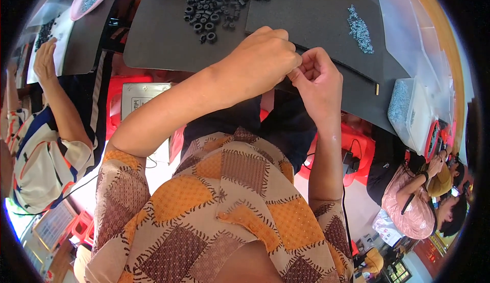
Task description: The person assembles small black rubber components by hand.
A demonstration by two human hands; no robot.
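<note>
1. While both my hands meet at the near edge of the dark mat (163,33), my left hand (263,58) is curled into a loose fist and my right hand (319,79) pinches its fingertips (301,68) against it; whatever small piece sits between them is hidden, so I cannot tell what I hold.
2. Beyond my left hand, well apart from it, lies one heap of black rings (219,2), too many to count.
3. Up and to the right of my right hand lies one small pile of silvery metal bits (360,28), also past counting.
4. One clear plastic tub (406,109) of similar bits stands at the mat's right end.
5. My two forearms rise from below and converge; the left is bent at the elbow, the right nearly straight.
</note>
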